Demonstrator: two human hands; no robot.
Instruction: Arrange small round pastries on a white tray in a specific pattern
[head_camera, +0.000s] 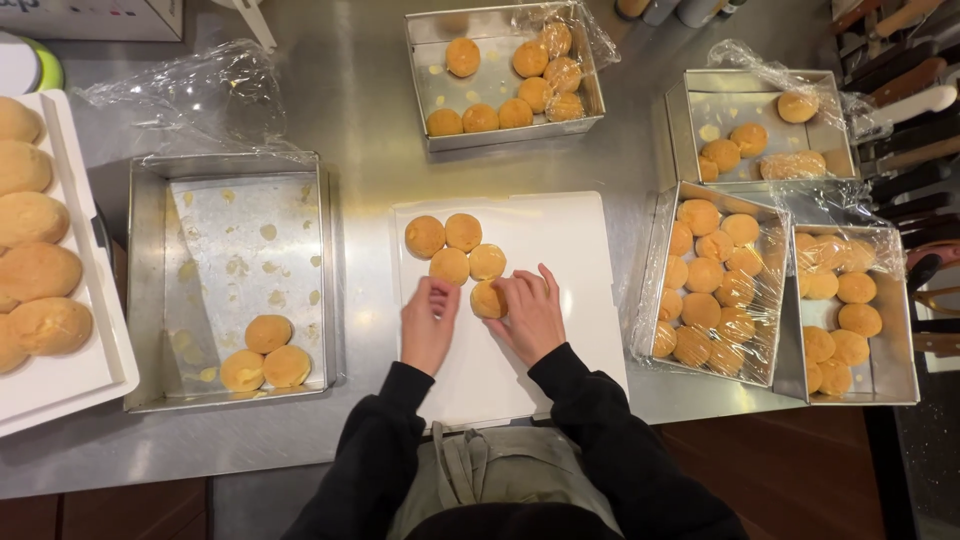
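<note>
A small round bun (487, 299) is grasped by the right hand (530, 315) on the white board (560, 240), beside four others. The left hand (428, 322) is loosely curled, holding nothing. The bun seems light, soft, easily crushed; it is best taken at its sides.

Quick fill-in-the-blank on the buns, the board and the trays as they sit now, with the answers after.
1. The right hand touches a round bun lying on the white ____.
2. Counting that bun, the white cutting board carries ____ buns.
3. The metal tray left of the board holds ____ buns.
4. The left hand rests on the board, holding ____.

Missing words: cutting board; five; three; nothing
</note>
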